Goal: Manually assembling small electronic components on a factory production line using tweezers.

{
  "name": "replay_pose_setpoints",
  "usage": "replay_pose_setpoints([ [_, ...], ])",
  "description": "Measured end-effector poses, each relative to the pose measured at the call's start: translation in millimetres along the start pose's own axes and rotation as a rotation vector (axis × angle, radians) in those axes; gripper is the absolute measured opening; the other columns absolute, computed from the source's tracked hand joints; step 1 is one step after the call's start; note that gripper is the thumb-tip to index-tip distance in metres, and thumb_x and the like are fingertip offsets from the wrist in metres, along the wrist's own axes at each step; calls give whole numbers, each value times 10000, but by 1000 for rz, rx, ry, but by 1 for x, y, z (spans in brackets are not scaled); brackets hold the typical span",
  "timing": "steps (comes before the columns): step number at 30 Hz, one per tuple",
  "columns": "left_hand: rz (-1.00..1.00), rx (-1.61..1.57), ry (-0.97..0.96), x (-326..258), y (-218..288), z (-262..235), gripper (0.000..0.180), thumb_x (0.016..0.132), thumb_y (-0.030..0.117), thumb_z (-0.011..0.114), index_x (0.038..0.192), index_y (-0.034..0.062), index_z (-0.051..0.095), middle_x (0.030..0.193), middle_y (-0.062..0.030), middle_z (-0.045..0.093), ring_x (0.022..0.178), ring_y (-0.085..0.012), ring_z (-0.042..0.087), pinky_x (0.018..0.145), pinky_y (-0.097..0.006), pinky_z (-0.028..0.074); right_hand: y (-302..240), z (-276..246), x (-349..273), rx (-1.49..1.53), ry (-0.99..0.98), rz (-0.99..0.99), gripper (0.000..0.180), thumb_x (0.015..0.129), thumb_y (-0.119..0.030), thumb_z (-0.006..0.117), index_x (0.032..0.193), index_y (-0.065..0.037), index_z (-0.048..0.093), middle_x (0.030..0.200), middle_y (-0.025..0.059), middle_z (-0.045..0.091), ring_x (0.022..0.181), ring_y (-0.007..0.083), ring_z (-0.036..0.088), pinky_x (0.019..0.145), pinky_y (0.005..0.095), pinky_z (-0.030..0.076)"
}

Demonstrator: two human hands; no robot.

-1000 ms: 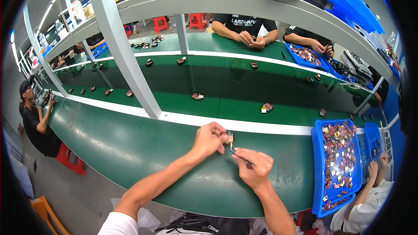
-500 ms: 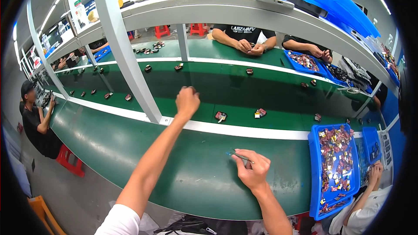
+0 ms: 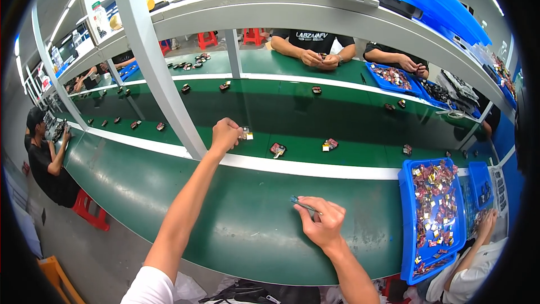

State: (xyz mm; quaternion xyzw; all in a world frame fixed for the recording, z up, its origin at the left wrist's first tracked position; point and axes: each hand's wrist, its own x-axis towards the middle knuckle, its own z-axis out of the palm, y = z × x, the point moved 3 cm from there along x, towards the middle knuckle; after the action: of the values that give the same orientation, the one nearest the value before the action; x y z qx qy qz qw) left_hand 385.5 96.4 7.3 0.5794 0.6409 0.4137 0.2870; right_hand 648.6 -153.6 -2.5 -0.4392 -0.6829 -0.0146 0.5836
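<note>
My left hand [image 3: 226, 134] reaches over the green belt beyond the white rail. Its fingers are pinched together at the edge of a small circuit board [image 3: 246, 133] with yellow and white parts. Above the near worktop [image 3: 236, 214], my right hand [image 3: 323, 219] grips slim metal tweezers [image 3: 308, 207]. A tiny blue piece [image 3: 294, 199] shows at their tip. To the right of my left hand, two more small red-and-black boards lie on the belt, a nearer one [image 3: 278, 150] and a farther one [image 3: 329, 144].
A blue tray [image 3: 404, 219] of many small boards stands at the right, with a smaller blue bin [image 3: 479, 177] beyond it. A white post [image 3: 157, 62] and overhead shelf [image 3: 281, 14] frame the reach. Co-workers sit across, left and right.
My left hand has drawn left and slightly lower, and the small board now shows at its fingertips. The boards on the belt sit farther left in view. The right hand has shifted slightly.
</note>
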Motion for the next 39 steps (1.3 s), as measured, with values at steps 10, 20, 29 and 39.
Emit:
replay_pose_setpoints([
  [10,-116,-433,-549,-174,27,28,135,935,73,682,1012,-37,665,808,-78,678,577,-85,583,438,-212,406,9,7,-11,599,-25,574,130,809,15,817,911,3,738,780,7,696,490,-13,412,447,187,278],
  [20,-32,-515,-565,-201,17,43,130,990,16,594,1077,-69,546,869,-118,643,631,-151,677,436,-255,526,11,12,-18,390,-69,558,119,808,31,814,875,48,718,755,25,677,496,-8,465,450,173,301],
  [29,14,-574,-487,-206,17,42,151,981,31,621,1079,-73,574,883,-133,683,618,-145,683,452,-271,536,10,13,-17,294,-1,482,138,775,-13,852,884,1,768,659,-9,647,436,-7,396,418,217,240],
  [39,77,-608,-496,-210,19,45,180,986,50,630,1107,-77,591,911,-137,692,657,-147,697,479,-261,548,17,11,-16,665,-30,851,135,854,44,772,957,63,686,816,68,700,646,52,602,539,184,426],
])
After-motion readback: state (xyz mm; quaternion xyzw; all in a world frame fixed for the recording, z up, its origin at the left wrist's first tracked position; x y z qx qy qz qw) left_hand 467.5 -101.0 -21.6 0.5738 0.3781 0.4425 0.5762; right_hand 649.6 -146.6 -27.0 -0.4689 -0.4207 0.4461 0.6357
